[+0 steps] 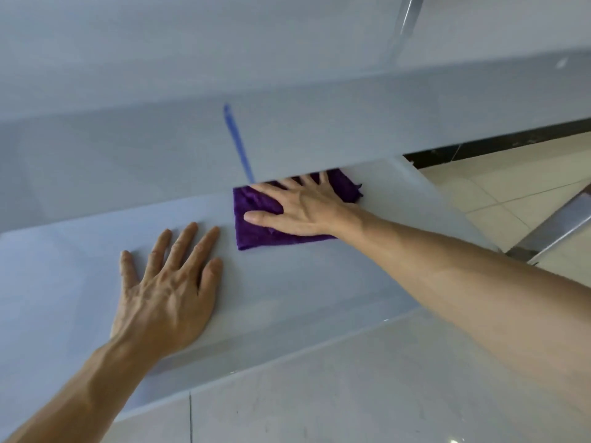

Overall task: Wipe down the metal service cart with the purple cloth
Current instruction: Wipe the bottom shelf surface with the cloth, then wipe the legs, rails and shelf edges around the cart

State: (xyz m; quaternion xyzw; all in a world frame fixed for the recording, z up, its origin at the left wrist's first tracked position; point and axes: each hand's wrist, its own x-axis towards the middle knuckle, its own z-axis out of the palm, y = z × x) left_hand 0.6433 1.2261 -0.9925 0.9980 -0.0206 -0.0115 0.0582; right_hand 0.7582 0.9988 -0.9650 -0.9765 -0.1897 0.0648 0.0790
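Note:
The metal service cart's lower shelf (303,282) fills the middle of the head view, pale grey and smooth. A folded purple cloth (256,228) lies flat on it toward the back right. My right hand (303,209) presses flat on the cloth, fingers spread, fingertips partly hidden under the shelf above. My left hand (169,282) rests palm down on the bare shelf to the left of the cloth, fingers apart, holding nothing.
The cart's upper shelf (287,75) overhangs the back of the lower one, with a blue streak (238,145) on its underside. A shiny cart post (406,24) rises at top right. Another metal leg (556,225) and tiled floor (351,394) lie right and below.

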